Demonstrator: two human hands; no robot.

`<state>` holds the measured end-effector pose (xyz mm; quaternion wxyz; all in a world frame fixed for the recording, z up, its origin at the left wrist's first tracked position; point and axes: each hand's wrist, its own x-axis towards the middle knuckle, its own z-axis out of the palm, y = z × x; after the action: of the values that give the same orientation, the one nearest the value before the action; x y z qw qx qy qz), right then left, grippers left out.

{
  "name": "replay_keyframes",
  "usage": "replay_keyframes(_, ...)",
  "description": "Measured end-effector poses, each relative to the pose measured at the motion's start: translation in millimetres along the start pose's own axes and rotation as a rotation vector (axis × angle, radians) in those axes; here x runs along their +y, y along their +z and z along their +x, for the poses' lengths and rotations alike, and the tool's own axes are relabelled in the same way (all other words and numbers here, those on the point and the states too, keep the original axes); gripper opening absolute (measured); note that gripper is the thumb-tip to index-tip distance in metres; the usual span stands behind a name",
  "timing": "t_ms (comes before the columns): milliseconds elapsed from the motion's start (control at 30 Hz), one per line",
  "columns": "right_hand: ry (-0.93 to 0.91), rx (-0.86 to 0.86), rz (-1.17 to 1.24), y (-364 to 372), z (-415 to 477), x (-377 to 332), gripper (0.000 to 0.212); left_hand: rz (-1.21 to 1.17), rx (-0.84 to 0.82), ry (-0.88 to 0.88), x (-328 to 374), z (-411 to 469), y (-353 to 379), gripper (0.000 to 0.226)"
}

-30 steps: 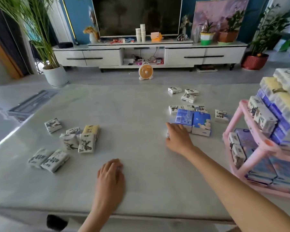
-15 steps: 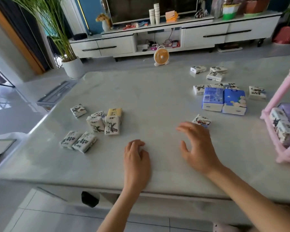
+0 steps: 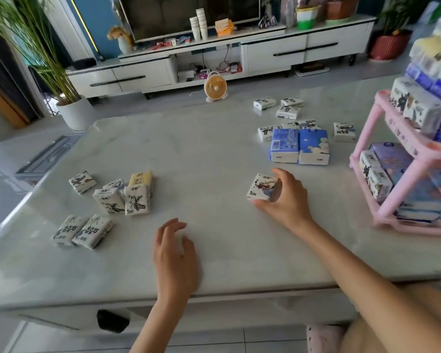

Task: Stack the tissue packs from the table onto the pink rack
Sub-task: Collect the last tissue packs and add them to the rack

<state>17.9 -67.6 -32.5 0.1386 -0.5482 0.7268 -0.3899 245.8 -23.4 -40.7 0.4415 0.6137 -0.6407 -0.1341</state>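
right hand grips small glossy square pack left of pink rack | left hand relaxed, flat on smooth marble table

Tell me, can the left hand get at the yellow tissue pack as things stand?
Probably yes. The left hand holds nothing, and bare table lies between it and the yellow tissue pack. Only a white pack stands just in front, so it should reach over.
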Motion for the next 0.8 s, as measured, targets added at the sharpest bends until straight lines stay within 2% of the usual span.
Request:
replay_keyframes(67, -0.037, -0.010, 0.059, 0, -5, 1, 0.078, 0.008, 0.071, -0.040, -6, 8, -7, 0.025)
replay_keyframes(167, -0.089, -0.018, 0.051, 0, -11, -1, 0.079, 0.168, 0.147, -0.137, -24, 39, -19, 0.050)
replay_keyframes(267, -0.141, -0.069, -0.007, 0, -13, -6, 0.081, 0.276, 0.106, -0.306, -36, 68, -20, 0.084)
replay_keyframes(333, -0.170, -0.101, -0.033, 0, -14, -7, 0.080, 0.313, 0.108, -0.388, -41, 80, -17, 0.091)
replay_keyframes(433, -0.167, -0.106, -0.031, -2, -14, -6, 0.079, 0.377, 0.126, -0.440, -44, 91, -12, 0.080)
replay_keyframes(533, -0.156, -0.110, -0.007, -3, -14, -6, 0.081, 0.397, 0.131, -0.410, -42, 90, -10, 0.064)
replay_keyframes(600, -0.149, -0.106, 0.016, -5, -14, -7, 0.079, 0.382, 0.140, -0.356, -33, 83, -11, 0.062)
replay_keyframes(733, -0.177, -0.176, -0.019, -9, -17, -7, 0.078, 0.326, -0.028, -0.191, 0, 36, -1, 0.061)
replay_keyframes(800, -0.215, -0.222, -0.065, -9, -19, -6, 0.084, 0.372, -0.091, -0.101, 14, 10, 5, 0.042)
